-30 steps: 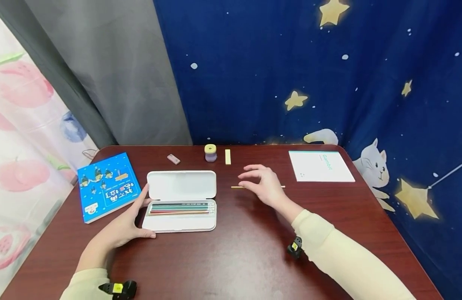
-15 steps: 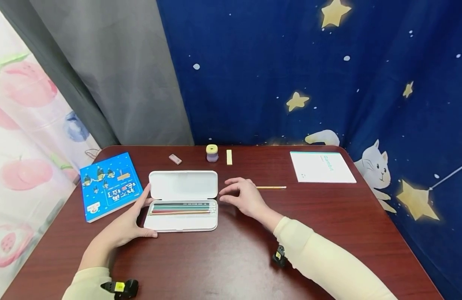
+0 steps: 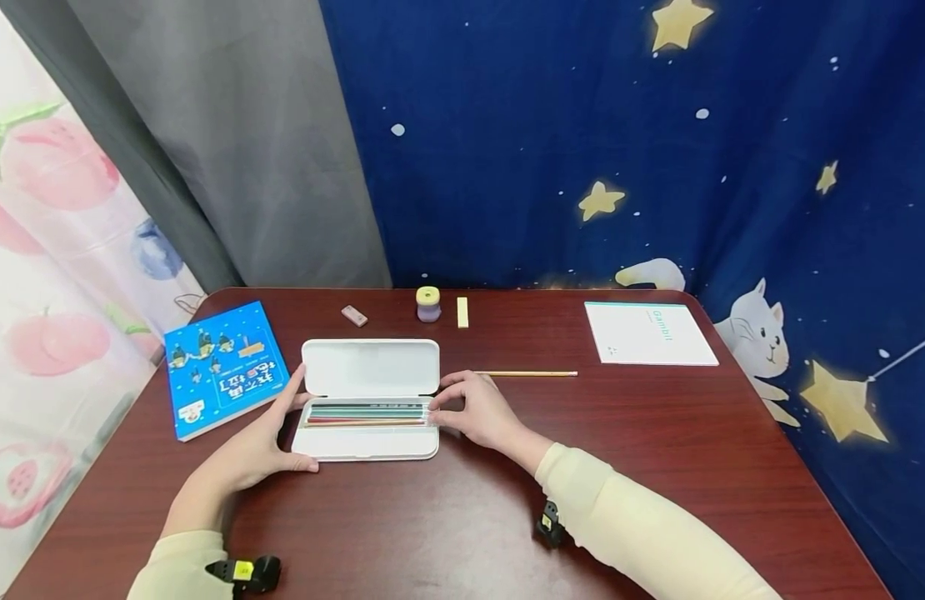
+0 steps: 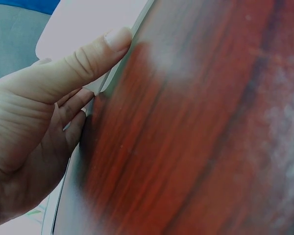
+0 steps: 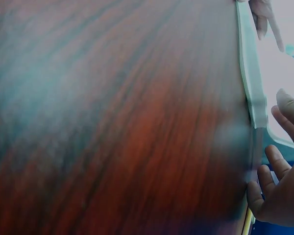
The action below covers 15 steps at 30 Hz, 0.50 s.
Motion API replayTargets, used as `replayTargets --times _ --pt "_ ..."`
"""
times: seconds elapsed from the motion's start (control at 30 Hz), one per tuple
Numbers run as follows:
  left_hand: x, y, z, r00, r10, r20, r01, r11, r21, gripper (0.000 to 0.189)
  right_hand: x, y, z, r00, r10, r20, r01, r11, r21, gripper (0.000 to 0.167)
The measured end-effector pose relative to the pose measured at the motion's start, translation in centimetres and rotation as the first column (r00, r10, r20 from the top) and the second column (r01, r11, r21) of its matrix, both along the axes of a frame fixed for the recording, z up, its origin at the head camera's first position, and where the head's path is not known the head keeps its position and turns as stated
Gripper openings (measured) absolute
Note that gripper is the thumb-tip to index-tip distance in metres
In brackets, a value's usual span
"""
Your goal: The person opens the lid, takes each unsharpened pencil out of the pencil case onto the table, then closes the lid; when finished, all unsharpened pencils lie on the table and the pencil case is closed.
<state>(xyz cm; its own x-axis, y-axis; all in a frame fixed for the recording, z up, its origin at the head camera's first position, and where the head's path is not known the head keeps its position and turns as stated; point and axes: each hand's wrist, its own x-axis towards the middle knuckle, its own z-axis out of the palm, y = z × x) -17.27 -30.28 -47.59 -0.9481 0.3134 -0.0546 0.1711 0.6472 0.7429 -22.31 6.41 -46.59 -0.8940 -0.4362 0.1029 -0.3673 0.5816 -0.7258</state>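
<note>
One wide, dark red-brown tabletop [image 3: 402, 525] carries everything I'm watching down the feed, and the work sits left of its middle: a white pencil case [image 3: 372, 444], lid [image 3: 371, 368] folded back to the far side, tray toward the near side. Looks like thin metal or hard plastic to me, so I'd expect it stiff, light and quick to skate on that glossy surface. Best hold is low on the end walls; lifting by the lid could strain the hinge.

Left hand [image 3: 256, 450] now: spread wide at the case's left end, thumb straight along the near edge, fingers up toward the lid. Over to the right hand [image 3: 483, 408]: fingers loosely bent, thumb and index at the tray's right end, by the pencil ends. I can't tell whether those tips touch pencil or wall; I see nothing pinched.

Inside, a row of pencils [image 3: 368, 414] lies left to right in the tray's far half: stiff, smooth, likely to roll, so I'd pinch one mid-barrel, gently, sparing the lead. And one loose yellow pencil [image 3: 533, 374] lies just beyond the right hand, its right part exposed. Featherlight, I'd guess; take it there.
</note>
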Motion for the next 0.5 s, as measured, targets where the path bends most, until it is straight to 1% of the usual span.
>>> replayTargets --times 0.13,0.37,0.5 --pt "0.0 0.0 0.0 1.000 0.004 0.001 -0.004 1.000 0.000 0.138 0.1 -0.4 0.0 1.000 -0.009 0.010 0.009 1.000 0.019 0.010" --pt "0.0 0.0 0.0 1.000 0.008 0.003 -0.008 1.000 -0.007 0.138 0.2 -0.9 -0.3 0.999 -0.038 0.033 0.034 0.994 0.101 0.006" --pt "0.1 -0.1 0.0 1.000 0.007 0.003 -0.007 1.000 -0.008 0.138 0.2 -1.1 -0.2 1.000 -0.022 0.019 0.019 0.989 0.148 0.006"
